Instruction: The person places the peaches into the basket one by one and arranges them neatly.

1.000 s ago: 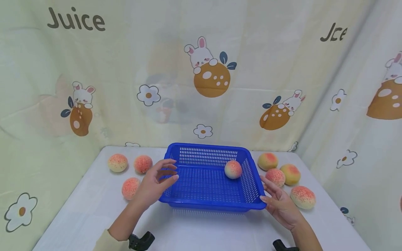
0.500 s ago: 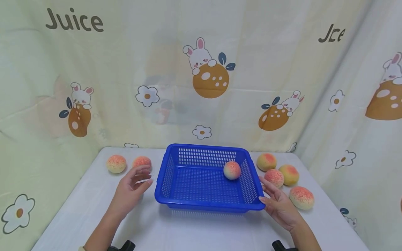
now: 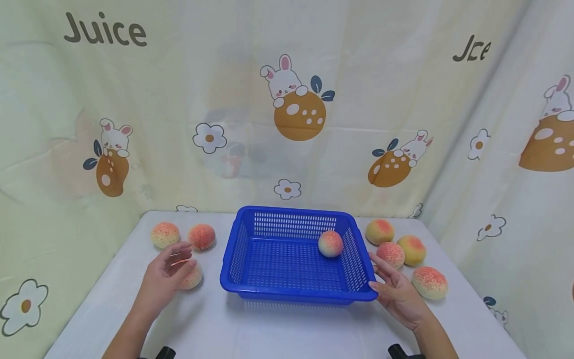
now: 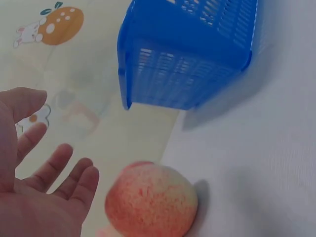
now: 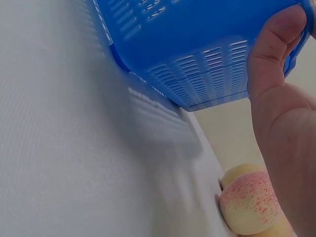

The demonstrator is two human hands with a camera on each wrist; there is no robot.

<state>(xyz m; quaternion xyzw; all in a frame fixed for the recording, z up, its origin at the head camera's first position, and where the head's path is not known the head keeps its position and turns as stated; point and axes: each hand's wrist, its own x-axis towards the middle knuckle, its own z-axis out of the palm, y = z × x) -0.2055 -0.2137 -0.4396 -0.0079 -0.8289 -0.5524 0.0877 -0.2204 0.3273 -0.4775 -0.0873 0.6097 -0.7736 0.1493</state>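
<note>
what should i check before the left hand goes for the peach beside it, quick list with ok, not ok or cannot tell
1. Left hand free: ok, it holds nothing.
2. Nearest peach in its grip: not ok, the left wrist view shows the fingers apart from it.
3. Basket steadied: ok, the right hand grips its rim.
4. Room inside: ok, just one peach sits there, toward the right side.
5. Basket bottom flat on the table: cannot tell.
</note>
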